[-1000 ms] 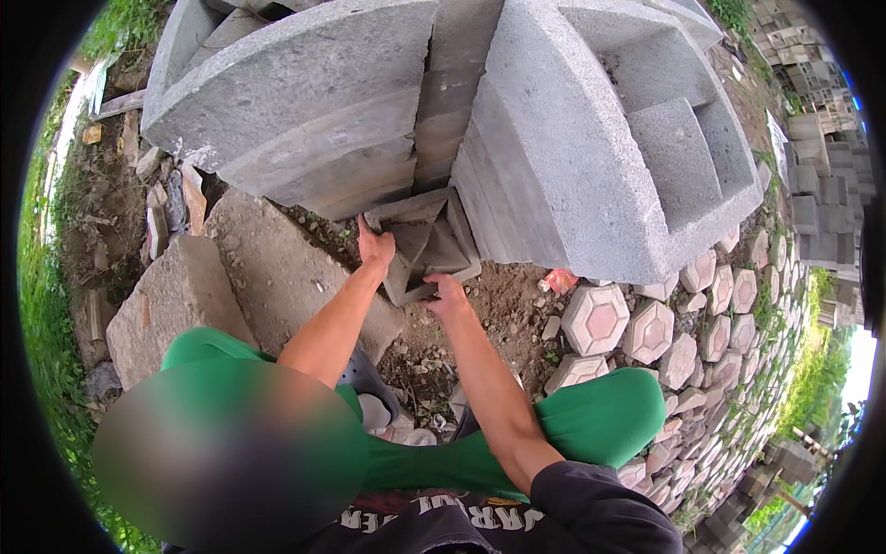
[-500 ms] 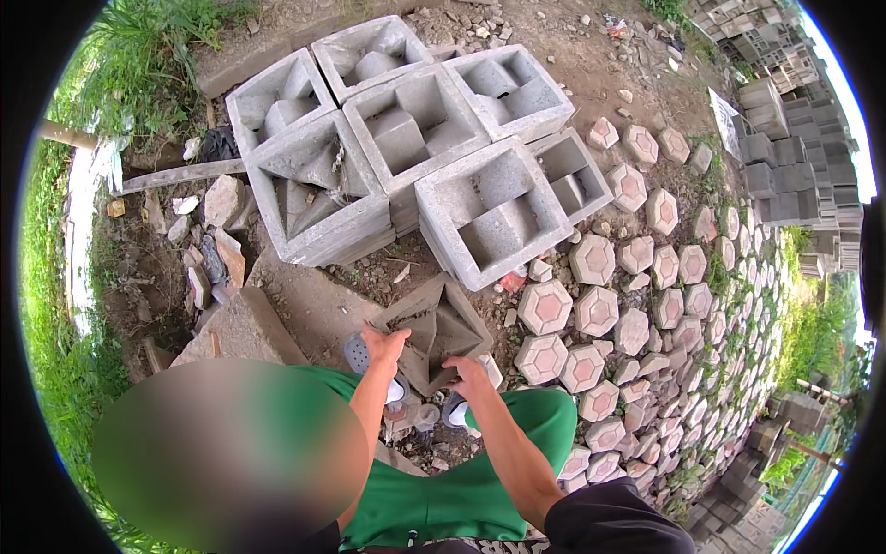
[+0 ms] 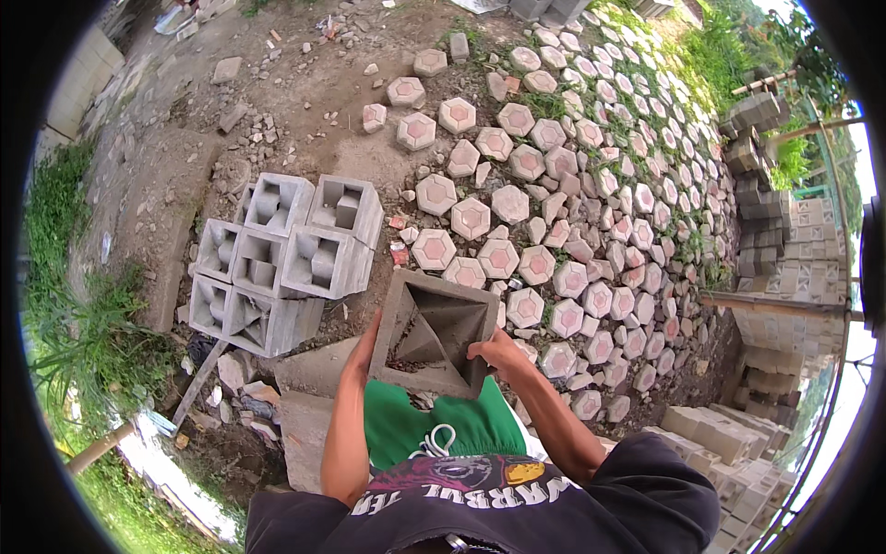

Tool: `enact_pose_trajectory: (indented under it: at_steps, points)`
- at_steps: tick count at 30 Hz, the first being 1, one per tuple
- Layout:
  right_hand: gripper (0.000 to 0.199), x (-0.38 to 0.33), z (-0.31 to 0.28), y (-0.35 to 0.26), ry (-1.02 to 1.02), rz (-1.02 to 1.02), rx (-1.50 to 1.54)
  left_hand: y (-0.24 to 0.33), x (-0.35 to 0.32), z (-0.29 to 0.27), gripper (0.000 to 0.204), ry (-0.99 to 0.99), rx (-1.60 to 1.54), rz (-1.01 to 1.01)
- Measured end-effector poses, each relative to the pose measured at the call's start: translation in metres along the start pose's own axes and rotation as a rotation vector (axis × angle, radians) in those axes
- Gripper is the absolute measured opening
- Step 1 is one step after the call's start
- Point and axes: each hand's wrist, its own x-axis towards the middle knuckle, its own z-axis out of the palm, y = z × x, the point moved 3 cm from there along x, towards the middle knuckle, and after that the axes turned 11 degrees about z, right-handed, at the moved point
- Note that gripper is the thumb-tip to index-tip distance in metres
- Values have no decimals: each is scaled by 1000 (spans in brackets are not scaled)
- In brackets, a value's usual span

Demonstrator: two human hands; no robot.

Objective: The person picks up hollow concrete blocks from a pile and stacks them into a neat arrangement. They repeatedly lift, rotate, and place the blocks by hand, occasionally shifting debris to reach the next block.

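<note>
A square grey concrete block (image 3: pixel 432 340) with slanted triangular faces inside is held up in front of my body, over my green shorts. My left hand (image 3: pixel 370 338) grips its left side, with most of the fingers hidden by the block. On the opposite side my right hand (image 3: pixel 499 353) is closed on the wall, its thumb over the rim. Loose dark crumbs lie in the block's hollow. To the left stands a cluster of similar hollow concrete blocks (image 3: pixel 260 263), packed side by side with their openings facing up.
Hexagonal pavers (image 3: pixel 498 258) with reddish centres cover the ground ahead and to the right. A flat concrete slab (image 3: pixel 309 429) and broken rubble (image 3: pixel 249 399) lie at lower left. Stacked blocks (image 3: pixel 724 434) stand at right, and grass (image 3: pixel 69 342) borders the left.
Both hands have lifted the concrete block from the ground by my feet up to my waist. I have straightened up, and the view has turned rightward, so the block cluster now appears farther away.
</note>
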Motion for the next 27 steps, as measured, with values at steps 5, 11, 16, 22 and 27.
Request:
enact_pose_trajectory:
  at_steps: [5,11,16,22,27]
  points:
    - [76,-128,-78,-44,227,-525,-278,-15,21,44,74,-185,122,339]
    - [88,-63,-131,-20,-92,-478,864,18,32,171,65,-383,63,338]
    - [84,-8,-173,-1,-109,-699,1050,25,101,221,70,-503,230,362]
    - [83,-9,-230,-43,12,-875,1166,77,126,331,76,-728,293,133]
    - [82,11,-308,-108,176,-950,1209,122,215,424,68,-826,404,256]
